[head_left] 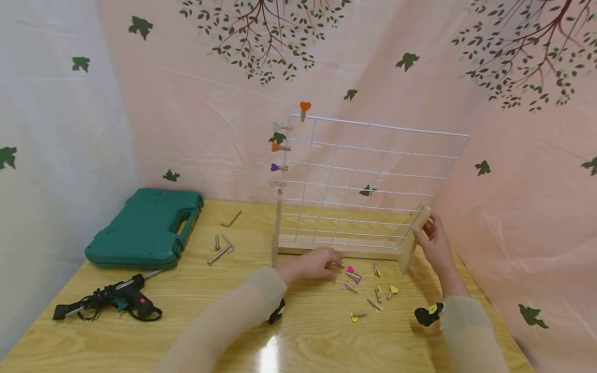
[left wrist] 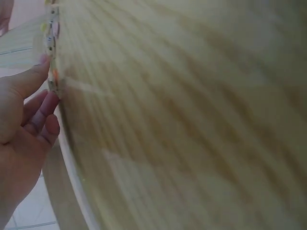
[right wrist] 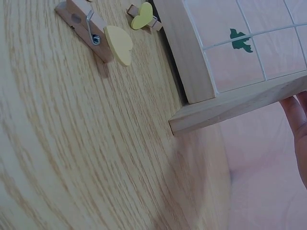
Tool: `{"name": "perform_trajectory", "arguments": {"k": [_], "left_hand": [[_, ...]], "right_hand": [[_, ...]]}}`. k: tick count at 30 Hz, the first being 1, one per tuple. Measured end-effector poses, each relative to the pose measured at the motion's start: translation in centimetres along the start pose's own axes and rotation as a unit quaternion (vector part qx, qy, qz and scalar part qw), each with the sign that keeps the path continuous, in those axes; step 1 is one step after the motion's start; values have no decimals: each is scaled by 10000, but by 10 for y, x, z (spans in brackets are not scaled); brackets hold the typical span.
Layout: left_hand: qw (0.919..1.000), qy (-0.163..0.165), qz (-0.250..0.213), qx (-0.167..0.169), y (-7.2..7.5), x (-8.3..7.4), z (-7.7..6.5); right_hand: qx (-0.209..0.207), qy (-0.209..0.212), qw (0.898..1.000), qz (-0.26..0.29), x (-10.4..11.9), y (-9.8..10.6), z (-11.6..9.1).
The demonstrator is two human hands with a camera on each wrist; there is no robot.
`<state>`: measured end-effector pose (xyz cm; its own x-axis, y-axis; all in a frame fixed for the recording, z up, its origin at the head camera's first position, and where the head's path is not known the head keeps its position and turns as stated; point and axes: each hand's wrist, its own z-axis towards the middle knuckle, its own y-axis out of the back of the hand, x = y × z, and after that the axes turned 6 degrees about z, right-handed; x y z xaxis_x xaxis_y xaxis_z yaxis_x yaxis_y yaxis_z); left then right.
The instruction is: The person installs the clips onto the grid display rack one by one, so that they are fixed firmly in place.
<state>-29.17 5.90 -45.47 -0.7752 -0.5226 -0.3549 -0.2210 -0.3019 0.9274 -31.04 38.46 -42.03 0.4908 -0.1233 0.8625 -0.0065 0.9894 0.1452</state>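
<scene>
A white wire grid (head_left: 368,153) stands upright in a wooden base (head_left: 354,250) with end posts. My right hand (head_left: 436,243) grips the right wooden post (head_left: 410,243), thumb at the front; the right wrist view catches only its fingers (right wrist: 298,120) at the wood's edge. Low over the table, my left hand (head_left: 317,263) reaches toward a clothespin with an orange piece (left wrist: 55,75), its thumb and curved fingers spread either side. Beside its fingertips lie a pink heart clothespin (head_left: 351,270) and several yellow heart clothespins (head_left: 393,290).
Heart clothespins hang on the grid's left edge, a purple one (head_left: 275,167) among them, and an orange one (head_left: 305,107) stands on top. At left are a green case (head_left: 140,225), a black corded tool (head_left: 126,296), bolts (head_left: 219,254) and a hex key (head_left: 231,219).
</scene>
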Motion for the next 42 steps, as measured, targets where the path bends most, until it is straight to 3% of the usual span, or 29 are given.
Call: {"name": "perform_trajectory", "arguments": {"k": [7,14,21,26,30,35,39,42], "left_hand": [[9999,-39,7,97,-1,4,1],[9991,194,-329,-205,1,7,-3],[9951,142,-793,-568,23,-2,-5],[9956,-83,-746,-569,57,-15,-9],[9938,-294,-593,-896,93,-23,-10],[9870,-442,-589,-1426,150,-33,-12],[9830,-307,-419,-1762,201,-41,-15],[9733,-243,-220,-2272,238,-45,-15]], "right_hand": [[2,41,9999,135,-2,-2,0],[-24,86,9999,115,-3,-4,1],[-129,-40,9999,-69,-2,-6,1],[-186,-118,9997,-93,-3,-8,0],[-208,-143,9996,-161,-3,-10,-1],[-166,-111,9997,-148,-2,-12,0],[-153,-96,9998,-126,-1,-12,0],[-144,-64,9998,-81,0,-12,0]]}}
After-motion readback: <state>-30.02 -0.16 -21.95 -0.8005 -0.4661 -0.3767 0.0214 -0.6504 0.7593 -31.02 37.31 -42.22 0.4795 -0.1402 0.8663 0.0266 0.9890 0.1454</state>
